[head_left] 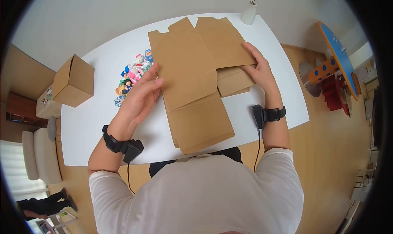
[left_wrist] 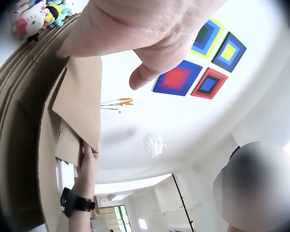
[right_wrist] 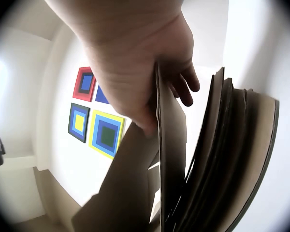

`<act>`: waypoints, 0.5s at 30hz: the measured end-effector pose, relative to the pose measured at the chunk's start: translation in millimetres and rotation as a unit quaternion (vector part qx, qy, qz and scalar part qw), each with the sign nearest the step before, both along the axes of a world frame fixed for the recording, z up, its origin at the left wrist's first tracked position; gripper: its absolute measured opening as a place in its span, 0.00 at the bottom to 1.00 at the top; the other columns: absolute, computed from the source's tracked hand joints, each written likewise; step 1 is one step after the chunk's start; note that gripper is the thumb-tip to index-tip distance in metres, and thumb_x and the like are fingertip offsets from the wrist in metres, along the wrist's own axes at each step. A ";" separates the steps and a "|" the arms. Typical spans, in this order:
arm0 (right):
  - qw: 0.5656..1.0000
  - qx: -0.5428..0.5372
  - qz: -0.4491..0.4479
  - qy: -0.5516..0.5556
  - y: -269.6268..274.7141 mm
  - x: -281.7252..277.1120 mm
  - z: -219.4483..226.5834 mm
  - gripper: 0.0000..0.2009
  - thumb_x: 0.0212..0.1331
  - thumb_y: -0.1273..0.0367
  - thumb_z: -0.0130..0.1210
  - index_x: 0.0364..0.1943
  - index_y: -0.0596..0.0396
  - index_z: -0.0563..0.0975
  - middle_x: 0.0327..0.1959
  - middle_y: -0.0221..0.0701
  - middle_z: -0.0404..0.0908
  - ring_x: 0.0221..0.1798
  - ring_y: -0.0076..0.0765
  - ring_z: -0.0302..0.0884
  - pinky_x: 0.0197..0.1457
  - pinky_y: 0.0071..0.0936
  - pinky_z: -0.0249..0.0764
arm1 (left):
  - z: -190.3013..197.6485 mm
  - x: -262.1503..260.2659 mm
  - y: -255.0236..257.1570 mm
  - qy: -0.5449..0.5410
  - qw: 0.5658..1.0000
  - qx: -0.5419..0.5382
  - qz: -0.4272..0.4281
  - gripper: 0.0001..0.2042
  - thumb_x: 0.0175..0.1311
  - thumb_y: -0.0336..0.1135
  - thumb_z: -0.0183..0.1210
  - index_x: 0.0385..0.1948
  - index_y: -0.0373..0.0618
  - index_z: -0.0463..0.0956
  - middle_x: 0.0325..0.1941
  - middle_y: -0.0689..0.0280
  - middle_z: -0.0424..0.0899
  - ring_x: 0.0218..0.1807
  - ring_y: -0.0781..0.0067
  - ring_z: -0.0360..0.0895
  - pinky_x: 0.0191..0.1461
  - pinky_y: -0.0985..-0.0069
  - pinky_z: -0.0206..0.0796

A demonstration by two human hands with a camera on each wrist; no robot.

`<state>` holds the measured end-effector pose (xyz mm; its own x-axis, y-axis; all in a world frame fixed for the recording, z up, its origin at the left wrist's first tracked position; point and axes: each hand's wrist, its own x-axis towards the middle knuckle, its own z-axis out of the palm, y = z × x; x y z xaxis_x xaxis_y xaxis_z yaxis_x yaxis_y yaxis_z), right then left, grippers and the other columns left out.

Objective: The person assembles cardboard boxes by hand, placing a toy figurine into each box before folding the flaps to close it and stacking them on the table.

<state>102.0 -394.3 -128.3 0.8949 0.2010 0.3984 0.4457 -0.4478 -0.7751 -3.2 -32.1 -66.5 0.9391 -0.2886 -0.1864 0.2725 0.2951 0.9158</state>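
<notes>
A flattened cardboard box (head_left: 184,53) lies on top of more flat cardboard (head_left: 233,81) on the white table, its flaps fanned at the far side. My right hand (head_left: 262,72) pinches its right panel, thumb on one face and fingers on the other; in the right wrist view this panel (right_wrist: 171,145) stands apart from the stack (right_wrist: 253,130). At the left edge, my left hand (head_left: 141,92) is held with fingers nearly straight, fingertips right at the cardboard and thumb lifted free. Beside that hand sits a pile of small toy figures (head_left: 134,73), partly hidden by it.
A closed cardboard box (head_left: 75,82) stands at the table's left end. At the back right is a white vase (head_left: 248,14) with stems. A blue-topped round piece of furniture (head_left: 337,57) stands right of the table (head_left: 286,103). Cables hang from both wrist cameras.
</notes>
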 end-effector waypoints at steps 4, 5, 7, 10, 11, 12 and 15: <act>0.996 -0.027 -0.054 -0.067 5.4 2.2 0.6 0.24 0.62 0.78 0.51 0.65 0.53 0.72 0.68 0.48 0.70 0.72 0.49 0.67 0.72 0.33 0.64 | 15.1 -4.6 -9.5 -0.023 1.000 -0.018 0.009 0.44 0.70 0.39 0.56 0.76 0.36 0.32 0.81 0.56 0.47 0.78 0.66 0.52 0.78 0.66 0.45; 0.996 -0.007 -0.054 -0.070 7.5 1.8 4.7 0.24 0.62 0.78 0.51 0.65 0.54 0.72 0.67 0.49 0.71 0.71 0.49 0.68 0.72 0.33 0.64 | 19.0 -5.1 -12.6 -0.029 0.999 -0.024 0.009 0.44 0.70 0.40 0.56 0.76 0.37 0.31 0.81 0.56 0.48 0.78 0.66 0.53 0.77 0.66 0.46; 0.995 0.034 -0.047 -0.082 14.2 -1.8 16.5 0.24 0.63 0.78 0.50 0.65 0.55 0.72 0.65 0.49 0.74 0.69 0.49 0.70 0.71 0.32 0.65 | 27.5 -2.7 -16.5 -0.035 0.999 -0.034 0.006 0.44 0.71 0.42 0.56 0.76 0.39 0.31 0.81 0.57 0.49 0.77 0.67 0.55 0.76 0.64 0.49; 0.995 0.048 -0.034 -0.085 25.8 -12.3 36.1 0.22 0.68 0.75 0.48 0.67 0.57 0.69 0.64 0.47 0.75 0.69 0.43 0.71 0.70 0.30 0.66 | 30.0 9.0 -22.0 -0.099 0.994 -0.020 -0.047 0.42 0.74 0.51 0.51 0.77 0.46 0.30 0.80 0.62 0.51 0.77 0.66 0.55 0.75 0.61 0.51; 0.994 0.042 -0.031 -0.098 28.0 -8.8 37.9 0.23 0.68 0.74 0.47 0.68 0.57 0.68 0.64 0.46 0.75 0.68 0.42 0.72 0.69 0.29 0.66 | 35.2 13.1 -25.2 -0.122 0.990 -0.014 -0.064 0.42 0.75 0.53 0.50 0.77 0.48 0.30 0.80 0.62 0.51 0.77 0.66 0.55 0.75 0.60 0.50; 0.993 0.045 -0.033 -0.102 30.5 -2.3 33.8 0.23 0.69 0.72 0.48 0.69 0.56 0.67 0.64 0.45 0.76 0.67 0.41 0.73 0.68 0.29 0.67 | 31.3 20.3 -25.1 -0.144 0.986 0.004 -0.078 0.45 0.73 0.61 0.48 0.77 0.50 0.28 0.80 0.62 0.50 0.79 0.63 0.50 0.76 0.54 0.49; 0.992 0.056 -0.039 -0.110 40.3 20.3 31.5 0.25 0.70 0.68 0.48 0.71 0.55 0.64 0.64 0.43 0.76 0.65 0.39 0.75 0.67 0.29 0.68 | 30.6 34.7 -28.8 -0.190 0.980 0.057 -0.004 0.50 0.68 0.66 0.51 0.77 0.48 0.28 0.80 0.60 0.50 0.80 0.60 0.45 0.75 0.49 0.48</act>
<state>122.3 -354.0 -96.9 0.7944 0.0776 0.6024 0.5775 -0.4036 -0.7096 31.6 -60.9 -35.8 0.9446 -0.2947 0.1447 -0.0926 0.1839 0.9786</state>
